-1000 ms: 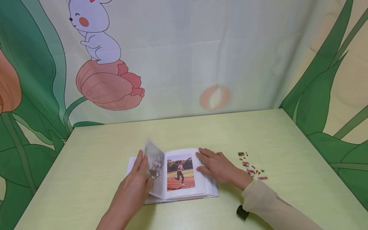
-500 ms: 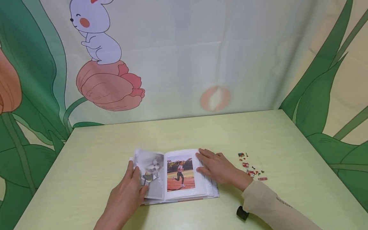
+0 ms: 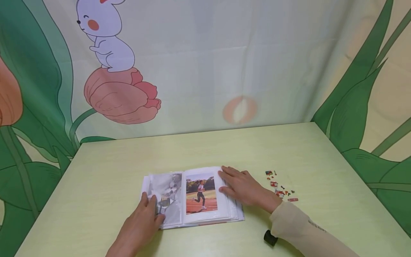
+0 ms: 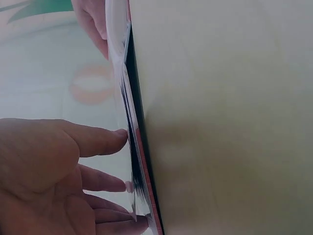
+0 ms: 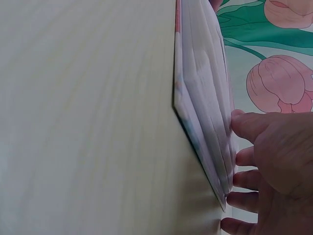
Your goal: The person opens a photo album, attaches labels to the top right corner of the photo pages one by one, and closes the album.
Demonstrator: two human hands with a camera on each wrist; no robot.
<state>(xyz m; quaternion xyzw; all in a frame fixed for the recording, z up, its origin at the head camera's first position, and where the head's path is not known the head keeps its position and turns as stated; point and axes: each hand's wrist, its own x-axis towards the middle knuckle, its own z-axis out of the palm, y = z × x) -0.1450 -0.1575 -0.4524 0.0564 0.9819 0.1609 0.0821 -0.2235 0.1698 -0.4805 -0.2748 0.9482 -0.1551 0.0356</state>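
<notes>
Album (image 3: 184, 200) lies open, photo (image 3: 201, 193) in place; stickers (image 3: 280, 193) look unused; left hand (image 3: 138, 221) and right hand (image 3: 245, 187), spread, touch the album.

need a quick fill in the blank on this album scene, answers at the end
The left hand touches the open album on its ____ side.
The right-hand photo shows someone ____.
Small colourful pieces lie to the album's ____.
The rabbit on the backdrop sits on a ____.

Answers: left; running; right; flower.
</notes>
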